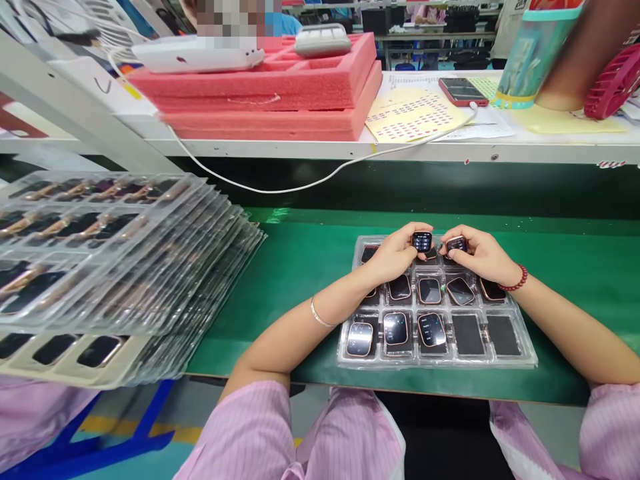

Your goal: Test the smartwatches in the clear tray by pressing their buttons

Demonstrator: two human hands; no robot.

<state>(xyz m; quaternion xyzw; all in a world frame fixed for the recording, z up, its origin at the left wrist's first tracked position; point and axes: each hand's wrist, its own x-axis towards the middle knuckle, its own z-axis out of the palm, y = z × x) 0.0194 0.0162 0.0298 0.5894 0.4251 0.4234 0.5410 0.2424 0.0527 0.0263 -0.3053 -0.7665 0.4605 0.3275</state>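
Note:
My left hand (399, 252) grips a smartwatch body (423, 241) whose lit screen shows a grid of icons. Close beside it, my right hand (481, 253) holds a second smartwatch body (456, 245) with its screen also lit, the thumb lying over its lower edge. Both hands are above the back row of a clear plastic tray (526, 357). Watch bodies with gold-coloured rims sit in many of its compartments; one in the front row (432, 330) has a lit screen. Two compartments at the front right show only dark bottoms. My hands partly hide the back row.
A tall, leaning stack of clear trays (200, 267) with watch bodies stands at the left on the green tabletop (300, 280). Above, a white shelf (320, 150) bears pink foam blocks (280, 123), a phone (463, 91) and a teal cup (535, 63). A white cable (295, 191) hangs below its edge.

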